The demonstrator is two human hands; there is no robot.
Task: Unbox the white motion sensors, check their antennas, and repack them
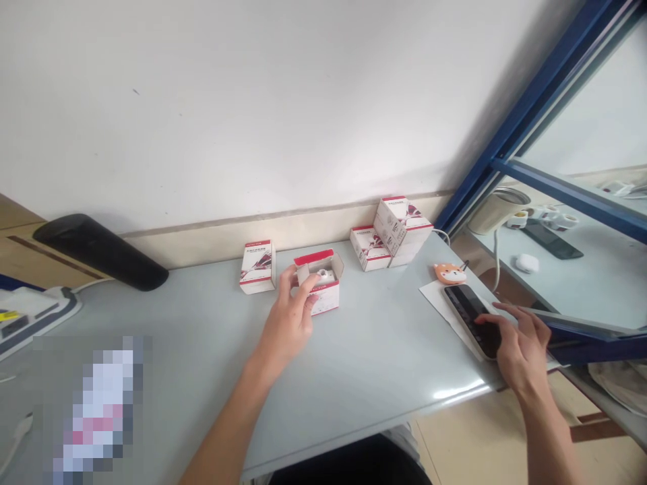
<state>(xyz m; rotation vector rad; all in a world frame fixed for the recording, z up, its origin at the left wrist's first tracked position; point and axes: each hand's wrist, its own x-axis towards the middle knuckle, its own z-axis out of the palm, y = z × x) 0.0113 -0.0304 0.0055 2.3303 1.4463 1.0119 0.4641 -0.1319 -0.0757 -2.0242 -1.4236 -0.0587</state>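
the open box (326, 298) stands on the grey table (379, 364), near the middle, its red-edged flap raised at the far side. inside it we see a small white piece (322, 275), partly covered by our left hand (290, 316). that hand reaches in from the near left, its fingers apart: one comes over the box's left side, one points in toward the piece, and the thumb lies by the near face. we cannot tell whether they grip anything.

just to the left, a closed box (257, 267) stands apart from the open one. farther right, against the foot of the white wall (253, 108), we find a cluster of similar boxes (412, 239), some stacked.

at the right, our right hand (523, 347) is over a phone (468, 310), fingers spread, one tip at the dark screen. the phone lies partly on white paper (435, 296), with an orange animal-faced thing (449, 273) just beyond its far end.

at the far right rises a blue frame (510, 145) with glass. at the far left a black rounded object (101, 252) lies slanted. a near-left patch is pixelated, so we cannot read it.
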